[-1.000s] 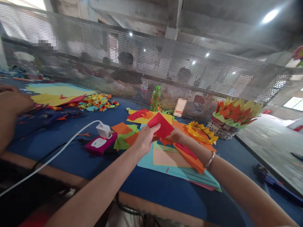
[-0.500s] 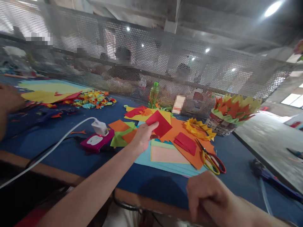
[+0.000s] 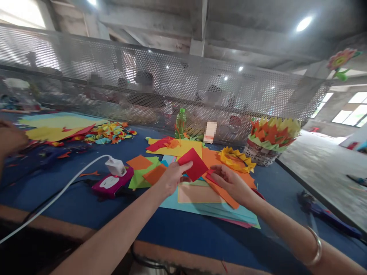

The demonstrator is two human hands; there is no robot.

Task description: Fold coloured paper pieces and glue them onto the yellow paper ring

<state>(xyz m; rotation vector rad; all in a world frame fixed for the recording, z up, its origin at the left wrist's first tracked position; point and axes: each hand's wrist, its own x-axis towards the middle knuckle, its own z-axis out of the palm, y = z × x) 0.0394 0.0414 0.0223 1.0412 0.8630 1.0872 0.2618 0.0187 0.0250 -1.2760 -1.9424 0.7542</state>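
Left hand (image 3: 171,178), right hand (image 3: 233,182) bare — rounded silver-toned bangle (image 3: 318,245) ringing right forearm (image 3: 282,219).

Perforated screen (image 3: 177,72); grey ceiling (image 3: 249,34); bright windows (image 3: 344,117)

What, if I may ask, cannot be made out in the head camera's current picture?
In the head view:
- Left hand: some fingers hidden behind the red square.
- Red paper: partly covered by the right hand; grip unclear.
- Co-worker's hand: blurred, at the left edge.
- People: obscured by mesh.

Ceiling lamp (image 3: 304,24): white glare
Windows (image 3: 341,117): overexposed daylight
Table (image 3: 160,231): dimmer, soft shadows
Mesh screen (image 3: 180,82): hazy, out of focus
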